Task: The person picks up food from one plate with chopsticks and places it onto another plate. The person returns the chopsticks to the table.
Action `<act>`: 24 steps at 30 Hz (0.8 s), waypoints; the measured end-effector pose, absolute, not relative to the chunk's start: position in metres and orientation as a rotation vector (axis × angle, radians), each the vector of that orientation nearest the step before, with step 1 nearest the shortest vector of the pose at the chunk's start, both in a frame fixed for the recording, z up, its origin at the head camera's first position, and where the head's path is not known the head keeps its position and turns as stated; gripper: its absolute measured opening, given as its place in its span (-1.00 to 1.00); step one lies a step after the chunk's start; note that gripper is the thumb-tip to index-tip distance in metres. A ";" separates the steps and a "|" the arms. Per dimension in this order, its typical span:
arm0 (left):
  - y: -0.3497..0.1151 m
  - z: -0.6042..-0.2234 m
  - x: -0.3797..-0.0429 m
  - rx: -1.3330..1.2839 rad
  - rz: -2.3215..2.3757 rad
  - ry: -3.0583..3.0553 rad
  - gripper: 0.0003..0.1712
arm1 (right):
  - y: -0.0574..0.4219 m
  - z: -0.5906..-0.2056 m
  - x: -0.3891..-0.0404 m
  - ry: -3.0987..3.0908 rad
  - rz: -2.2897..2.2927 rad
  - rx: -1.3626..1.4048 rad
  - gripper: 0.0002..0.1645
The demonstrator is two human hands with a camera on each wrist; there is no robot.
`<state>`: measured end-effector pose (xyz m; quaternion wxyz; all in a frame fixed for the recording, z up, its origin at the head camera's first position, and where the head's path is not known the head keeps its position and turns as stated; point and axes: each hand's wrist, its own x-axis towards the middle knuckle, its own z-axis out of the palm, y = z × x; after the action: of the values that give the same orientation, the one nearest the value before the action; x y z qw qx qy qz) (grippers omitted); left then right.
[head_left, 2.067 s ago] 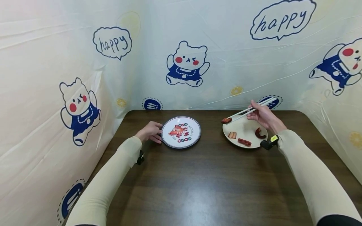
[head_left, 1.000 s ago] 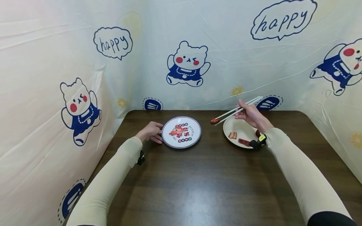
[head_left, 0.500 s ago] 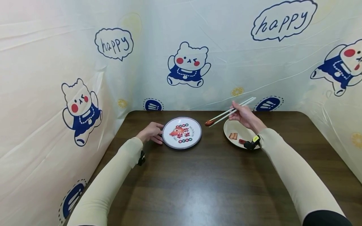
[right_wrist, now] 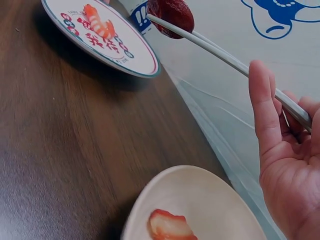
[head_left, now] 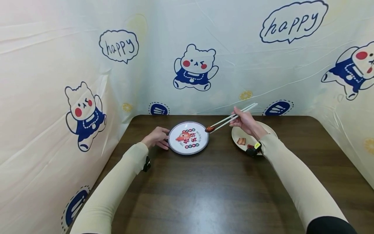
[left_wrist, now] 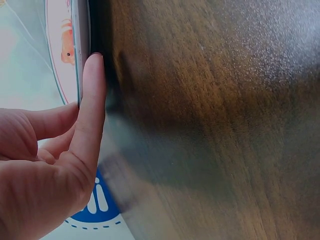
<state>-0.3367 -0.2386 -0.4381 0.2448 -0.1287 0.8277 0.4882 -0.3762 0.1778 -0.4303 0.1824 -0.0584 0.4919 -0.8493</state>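
Note:
At the left, my left hand pinches the edge of a white plate with a dark rim, thumb above and a finger beneath. Red lettering and an orange shrimp show on it; I cannot tell whether the shrimp is printed or lying there. My right hand holds a pair of pale chopsticks. Their tips grip a glossy dark red piece of food, raised at the plate's right edge. Below the right hand stands a cream plate with a bacon-like piece.
A red sausage-like piece on the cream plate is mostly hidden by the right wrist camera. Both plates stand towards the back of a dark wooden table. A printed curtain hangs behind it and along the sides.
My right hand has moved left from above the cream plate, carrying the red piece in the chopsticks to the white plate's edge. The left hand has stayed at the white plate.

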 end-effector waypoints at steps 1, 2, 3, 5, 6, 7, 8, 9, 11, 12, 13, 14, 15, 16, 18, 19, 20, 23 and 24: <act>-0.239 -0.438 -0.337 -0.348 1.332 2.262 -0.40 | 0.176 -0.431 -0.376 1.392 -2.402 -0.162 -0.56; -0.239 -0.438 -0.337 -0.346 1.331 2.264 -0.41 | 0.174 -0.431 -0.376 1.395 -2.406 -0.160 -0.57; -0.239 -0.439 -0.337 -0.349 1.334 2.264 -0.41 | 0.173 -0.431 -0.377 1.396 -2.409 -0.159 -0.57; -0.239 -0.439 -0.337 -0.346 1.334 2.268 -0.41 | 0.169 -0.432 -0.377 1.393 -2.415 -0.160 -0.57; -0.239 -0.439 -0.337 -0.344 1.334 2.268 -0.41 | 0.168 -0.432 -0.377 1.394 -2.419 -0.157 -0.57; -0.239 -0.439 -0.337 -0.343 1.334 2.267 -0.41 | 0.166 -0.433 -0.378 1.400 -2.419 -0.153 -0.58; -0.239 -0.439 -0.337 -0.344 1.335 2.267 -0.41 | 0.165 -0.433 -0.378 1.405 -2.418 -0.149 -0.58; -0.239 -0.439 -0.337 -0.343 1.335 2.266 -0.41 | 0.164 -0.434 -0.378 1.409 -2.418 -0.144 -0.59; -0.240 -0.440 -0.337 -0.343 1.335 2.262 -0.41 | 0.161 -0.434 -0.378 1.423 -2.415 -0.133 -0.59; -0.240 -0.440 -0.337 -0.344 1.335 2.261 -0.41 | 0.159 -0.435 -0.378 1.432 -2.415 -0.129 -0.59; -0.240 -0.441 -0.337 -0.345 1.335 2.261 -0.41 | 0.158 -0.435 -0.378 1.443 -2.414 -0.124 -0.58; -0.240 -0.441 -0.337 -0.348 1.335 2.260 -0.41 | 0.156 -0.436 -0.378 1.450 -2.415 -0.121 -0.56; -0.240 -0.441 -0.337 -0.349 1.334 2.260 -0.41 | 0.155 -0.436 -0.378 1.456 -2.416 -0.120 -0.55; -0.240 -0.441 -0.337 -0.351 1.334 2.259 -0.41 | 0.153 -0.436 -0.378 1.463 -2.418 -0.118 -0.53; -0.240 -0.441 -0.338 -0.351 1.334 2.260 -0.41 | 0.150 -0.437 -0.378 1.481 -2.419 -0.123 -0.49; -0.240 -0.440 -0.337 -0.353 1.336 2.258 -0.42 | 0.149 -0.438 -0.378 1.489 -2.416 -0.126 -0.49; -0.240 -0.440 -0.337 -0.351 1.338 2.257 -0.42 | 0.148 -0.439 -0.377 1.495 -2.413 -0.130 -0.49; -0.240 -0.439 -0.336 -0.343 1.340 2.253 -0.42 | 0.145 -0.441 -0.377 1.522 -2.405 -0.124 -0.49; -0.239 -0.439 -0.336 -0.343 1.340 2.252 -0.42 | 0.144 -0.442 -0.377 1.534 -2.401 -0.118 -0.50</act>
<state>-0.3359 -0.2394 -0.4388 0.2467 -0.1256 0.8257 0.4915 -0.3770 0.1442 -0.4417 0.1445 -0.0409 0.5323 -0.8331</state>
